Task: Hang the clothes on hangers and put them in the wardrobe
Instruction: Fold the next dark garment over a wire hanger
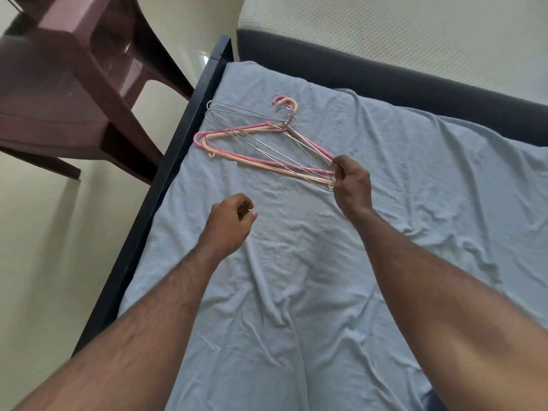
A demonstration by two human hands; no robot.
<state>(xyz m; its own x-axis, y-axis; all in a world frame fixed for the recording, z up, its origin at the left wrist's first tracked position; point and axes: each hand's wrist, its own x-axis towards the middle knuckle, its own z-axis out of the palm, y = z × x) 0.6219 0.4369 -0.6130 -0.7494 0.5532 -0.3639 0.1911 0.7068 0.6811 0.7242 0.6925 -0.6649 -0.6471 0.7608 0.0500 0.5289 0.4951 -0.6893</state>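
A bunch of several hangers [255, 137], pink and peach plastic ones and thin wire ones, lies on the light blue bed sheet [296, 277] near the bed's left edge. Their hooks point away from me. My right hand [351, 180] grips the bunch at its near right corner, fingers curled round the bars. Lower and to the left, my left hand [229, 222] hovers over the sheet with its fingers loosely curled and nothing in it. No clothes and no wardrobe are in view.
A dark bed frame rail [166, 185] runs along the sheet's left side. A maroon plastic chair [74, 84] stands on the pale floor to the left. A dark-edged mattress with a white top [385, 69] lies beyond the sheet.
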